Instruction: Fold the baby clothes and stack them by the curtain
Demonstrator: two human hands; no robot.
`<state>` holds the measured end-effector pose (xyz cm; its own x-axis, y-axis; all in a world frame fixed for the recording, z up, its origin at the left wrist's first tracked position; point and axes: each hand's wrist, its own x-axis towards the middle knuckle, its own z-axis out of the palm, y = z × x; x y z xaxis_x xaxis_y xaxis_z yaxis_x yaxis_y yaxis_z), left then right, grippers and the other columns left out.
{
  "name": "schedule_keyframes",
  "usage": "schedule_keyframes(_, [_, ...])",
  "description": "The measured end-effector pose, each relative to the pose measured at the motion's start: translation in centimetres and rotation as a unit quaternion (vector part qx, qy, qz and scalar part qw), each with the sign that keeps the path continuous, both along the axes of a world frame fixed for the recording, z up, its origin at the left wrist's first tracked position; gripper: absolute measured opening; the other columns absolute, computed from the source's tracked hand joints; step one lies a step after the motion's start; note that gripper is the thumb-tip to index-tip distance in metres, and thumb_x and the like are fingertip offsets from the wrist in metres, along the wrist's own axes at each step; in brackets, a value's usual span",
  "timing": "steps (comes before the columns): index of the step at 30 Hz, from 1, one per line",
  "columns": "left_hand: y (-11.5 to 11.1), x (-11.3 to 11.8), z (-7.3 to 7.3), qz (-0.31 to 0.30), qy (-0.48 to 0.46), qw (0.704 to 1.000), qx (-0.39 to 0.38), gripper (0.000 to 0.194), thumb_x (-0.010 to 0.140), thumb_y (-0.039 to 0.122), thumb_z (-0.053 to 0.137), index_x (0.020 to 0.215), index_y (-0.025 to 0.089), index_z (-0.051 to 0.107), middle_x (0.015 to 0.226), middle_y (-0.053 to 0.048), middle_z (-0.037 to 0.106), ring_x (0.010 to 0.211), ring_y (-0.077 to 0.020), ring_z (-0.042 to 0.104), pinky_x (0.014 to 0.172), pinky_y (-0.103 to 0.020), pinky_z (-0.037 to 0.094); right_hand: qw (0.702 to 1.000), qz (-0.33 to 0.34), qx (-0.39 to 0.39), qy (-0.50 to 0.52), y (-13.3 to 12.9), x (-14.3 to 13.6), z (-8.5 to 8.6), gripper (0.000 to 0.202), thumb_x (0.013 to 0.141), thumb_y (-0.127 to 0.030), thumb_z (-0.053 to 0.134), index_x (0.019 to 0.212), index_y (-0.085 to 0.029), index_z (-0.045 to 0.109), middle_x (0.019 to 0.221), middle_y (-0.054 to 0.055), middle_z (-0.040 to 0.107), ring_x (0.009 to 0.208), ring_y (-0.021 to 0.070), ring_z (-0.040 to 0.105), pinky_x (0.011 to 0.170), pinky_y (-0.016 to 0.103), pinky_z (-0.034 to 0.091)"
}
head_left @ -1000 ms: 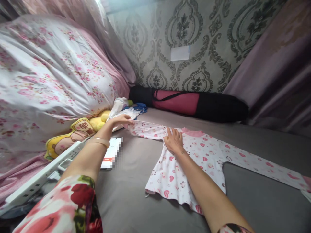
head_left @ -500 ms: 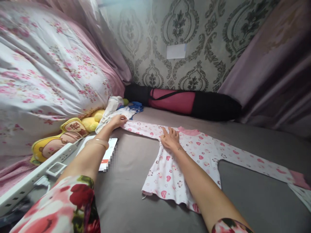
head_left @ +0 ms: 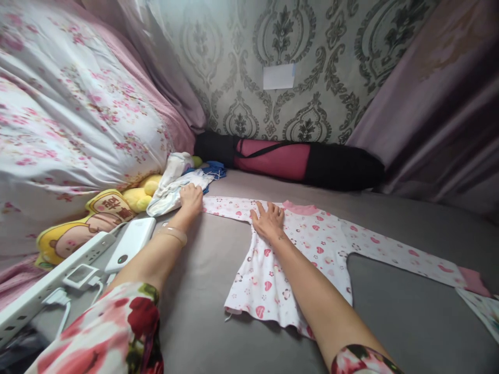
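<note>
A child's long-sleeved shirt (head_left: 323, 244), white with pink hearts and a pink collar, lies spread on the grey sheet. My left hand (head_left: 192, 198) is closed on the end of its left-hand sleeve, hiding the cuff. On the shoulder, beside the collar, my right hand (head_left: 268, 218) rests with its fingers spread, pressing on the cloth. The other sleeve stretches out to the right and ends in a pink cuff (head_left: 472, 281). My right forearm covers part of the shirt's body and hem.
Crumpled white cloth (head_left: 175, 184) and blue cloth (head_left: 212, 170) lie beyond my left hand. A power strip (head_left: 54, 278), a white power bank (head_left: 132, 244) and a yellow plush toy (head_left: 74, 234) are at left. Along the wall lies a black and pink bag (head_left: 288, 161).
My left hand has turned knuckles-up over the sleeve end, and the sleeve lies straighter. The power bank shows more beside my left arm. My right hand stays on the shoulder.
</note>
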<state>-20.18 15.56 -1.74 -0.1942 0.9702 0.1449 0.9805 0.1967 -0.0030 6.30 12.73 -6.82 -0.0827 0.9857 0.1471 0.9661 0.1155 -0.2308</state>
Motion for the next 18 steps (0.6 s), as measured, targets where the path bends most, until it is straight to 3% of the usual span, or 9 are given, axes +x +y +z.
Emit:
schedule_keyframes(2, [0.1, 2.1, 0.2, -0.045, -0.029, 0.998, 0.044, 0.037, 0.085, 0.033, 0.054, 0.115, 0.012, 0.059, 0.118, -0.026, 0.057, 0.119, -0.0431, 0.047, 0.093, -0.055, 0.035, 1.000, 0.000, -0.003, 0.004, 0.0, 0.0, 0.1, 0.052, 0.096, -0.055, 0.031, 0.142, -0.034, 0.045, 0.140, 0.010, 0.046, 0.124, 0.0287, 0.038, 0.106, 0.048, 0.017])
schedule_keyframes(4, [0.1, 4.9, -0.2, -0.131, -0.080, 0.987, 0.052, 0.034, 0.085, 0.028, 0.053, 0.116, 0.014, 0.060, 0.118, -0.023, 0.059, 0.119, -0.0403, 0.048, 0.097, -0.055, 0.033, 1.000, -0.001, -0.007, 0.007, 0.0, 0.1, 0.2, 0.053, 0.096, -0.055, 0.032, 0.142, -0.034, 0.045, 0.140, 0.011, 0.046, 0.124, 0.0288, 0.038, 0.106, 0.048, 0.017])
schedule_keyframes(7, [-0.4, 9.6, -2.0, -0.284, -0.168, 0.944, 0.018, 0.037, 0.089, 0.026, 0.045, 0.123, 0.022, 0.058, 0.119, -0.014, 0.063, 0.116, -0.0294, 0.054, 0.100, -0.044, 0.038, 1.000, -0.001, -0.012, 0.006, -0.1, 0.1, 0.2, 0.054, 0.096, -0.054, 0.031, 0.143, -0.032, 0.044, 0.143, 0.011, 0.043, 0.127, 0.0295, 0.036, 0.107, 0.049, 0.017])
schedule_keyframes(10, [-0.8, 12.7, -4.3, -0.340, -0.240, 0.909, -0.011, 0.043, 0.093, 0.028, 0.035, 0.133, 0.023, 0.050, 0.130, -0.009, 0.061, 0.119, -0.0233, 0.055, 0.101, -0.036, 0.041, 1.000, 0.002, -0.012, 0.000, -0.1, 0.2, 0.0, 0.051, 0.096, -0.050, 0.033, 0.142, -0.031, 0.046, 0.145, 0.011, 0.042, 0.130, 0.0296, 0.034, 0.108, 0.049, 0.015])
schedule_keyframes(13, [-0.7, 13.1, -5.9, -0.315, -0.267, 0.911, -0.013, 0.047, 0.097, 0.034, 0.026, 0.137, 0.017, 0.045, 0.137, -0.012, 0.056, 0.125, -0.0223, 0.053, 0.104, -0.034, 0.040, 1.000, 0.001, 0.004, 0.001, -0.1, 0.1, -0.2, 0.051, 0.095, -0.047, 0.035, 0.143, -0.032, 0.044, 0.144, 0.012, 0.043, 0.130, 0.0293, 0.035, 0.109, 0.050, 0.014])
schedule_keyframes(18, [1.0, 10.4, -7.6, -0.338, -0.212, 0.917, 0.001, 0.050, 0.098, 0.039, 0.026, 0.139, 0.017, 0.046, 0.142, -0.011, 0.052, 0.132, -0.0211, 0.046, 0.112, -0.035, 0.031, 1.000, -0.005, 0.008, 0.005, -0.2, 0.0, -0.3, 0.052, 0.096, -0.051, 0.032, 0.143, -0.033, 0.044, 0.143, 0.011, 0.044, 0.129, 0.0296, 0.037, 0.108, 0.050, 0.016])
